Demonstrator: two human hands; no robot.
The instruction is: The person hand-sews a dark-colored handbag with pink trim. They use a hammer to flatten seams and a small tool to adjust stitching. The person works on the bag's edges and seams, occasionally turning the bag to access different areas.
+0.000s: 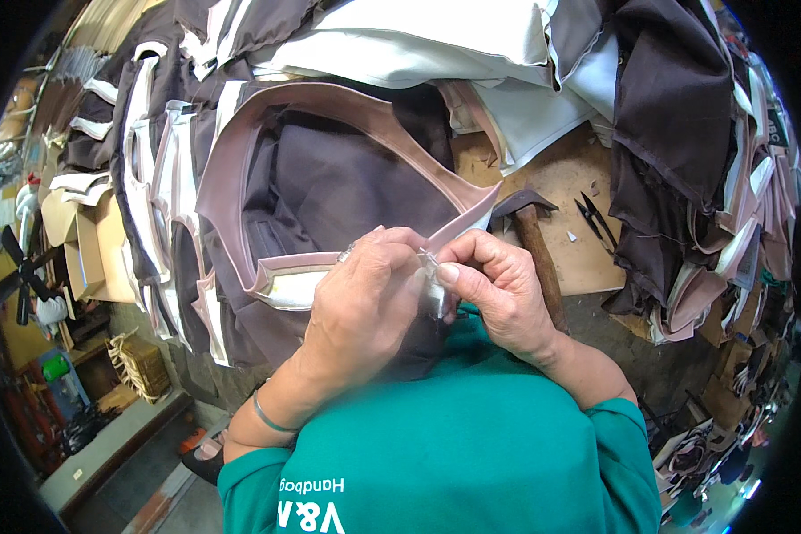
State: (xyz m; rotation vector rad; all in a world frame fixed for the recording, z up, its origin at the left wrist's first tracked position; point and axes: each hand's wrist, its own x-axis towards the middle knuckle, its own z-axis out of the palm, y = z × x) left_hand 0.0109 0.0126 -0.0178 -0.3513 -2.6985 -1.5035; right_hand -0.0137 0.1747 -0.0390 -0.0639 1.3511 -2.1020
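Observation:
My left hand (365,289) and my right hand (503,289) meet just past my chest, with fingertips pinched together. Between them is a small, crinkled, see-through piece of plastic (434,294), and both hands grip it. What it is exactly cannot be made out. Right behind the fingers lies a bag piece with dark brown lining (347,178) and a wide pinkish trim (218,182) round its opening. Its near edge shows a pale strip (289,289), partly covered by my left hand.
A hammer (536,258) lies right of my right hand on a tan board (570,267), with black thread snips (596,222) beyond it. Stacked dark and white bag pieces (165,178) fill the left, and more dark pieces (672,125) hang at the right. White panels (418,36) lie at the back.

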